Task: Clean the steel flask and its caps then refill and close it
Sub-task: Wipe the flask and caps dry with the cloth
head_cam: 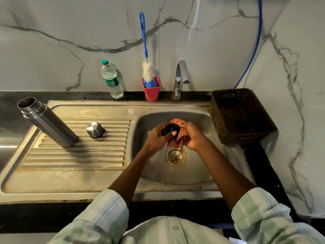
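Stopper [170,129], dark and rounded, sits over the basin [202,166], above the drain [175,157]. The left hand [159,138] grips it, fingers curled round its far side, thumb across the near side. The right hand [191,136] is touching it from the right, fingers bunched on a checked cloth [177,140] pressed against it, so the wiping comes from that side. The flask [46,121] stands open-mouthed on the drainboard [52,173], well apart to the left, nearer the left hand. The steel cap [95,129] rests upside down between flask and basin. Bottle [112,80], brush [146,55], tap [180,78] and basket [241,117] line the back and right.
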Demonstrator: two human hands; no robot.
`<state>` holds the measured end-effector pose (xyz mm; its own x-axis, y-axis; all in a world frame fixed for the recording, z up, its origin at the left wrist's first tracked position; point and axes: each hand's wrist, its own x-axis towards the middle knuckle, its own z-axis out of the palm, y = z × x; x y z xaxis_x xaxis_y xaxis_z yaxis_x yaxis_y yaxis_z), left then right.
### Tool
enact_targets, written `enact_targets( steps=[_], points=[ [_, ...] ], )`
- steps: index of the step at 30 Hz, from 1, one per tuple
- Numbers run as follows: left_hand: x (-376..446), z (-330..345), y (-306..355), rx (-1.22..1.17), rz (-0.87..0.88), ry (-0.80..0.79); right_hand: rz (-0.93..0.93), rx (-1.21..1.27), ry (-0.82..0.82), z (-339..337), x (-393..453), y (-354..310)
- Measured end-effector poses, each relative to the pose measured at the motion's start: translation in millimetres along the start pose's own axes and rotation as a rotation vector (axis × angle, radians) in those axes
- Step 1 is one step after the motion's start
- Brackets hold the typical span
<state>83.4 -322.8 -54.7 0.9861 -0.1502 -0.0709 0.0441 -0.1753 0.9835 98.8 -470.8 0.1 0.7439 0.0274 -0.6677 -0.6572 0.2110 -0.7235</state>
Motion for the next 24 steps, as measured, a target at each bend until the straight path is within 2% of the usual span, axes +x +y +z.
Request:
enact_targets(
  steps=[3, 5, 8, 11, 17, 21, 24],
  points=[
    [0.5, 5.0, -1.2, -0.141, -0.01, 0.079, 0.037, 0.158, -0.077, -2.9, -3.7, -6.0],
    [3.1, 10.9, 0.0, -0.241, -0.059, 0.198, -0.051, 0.183, -0.033, 3.9, -3.9, -0.4],
    [13.0, 12.5, 3.7, -0.353, -0.161, 0.333, -0.309, -0.071, 0.144, 15.2, -4.6, 20.7],
    [21.6, 5.3, 9.6, -0.349, -0.2, 0.318, -0.436, -0.199, 0.179, 19.3, -7.1, 28.9],
    [23.3, -0.2, 21.6, -0.338, -0.201, 0.187, -0.347, -0.057, 0.079, 16.1, 2.3, 2.0],
    [27.0, 0.5, 33.0, -0.352, -0.187, 0.289, -0.545, -0.271, 0.128, 25.7, -5.2, 1.4],
    [27.9, 0.4, 37.1, -0.373, -0.214, 0.329, -0.642, -0.334, 0.104, 29.2, -5.7, 11.7]
  ],
)
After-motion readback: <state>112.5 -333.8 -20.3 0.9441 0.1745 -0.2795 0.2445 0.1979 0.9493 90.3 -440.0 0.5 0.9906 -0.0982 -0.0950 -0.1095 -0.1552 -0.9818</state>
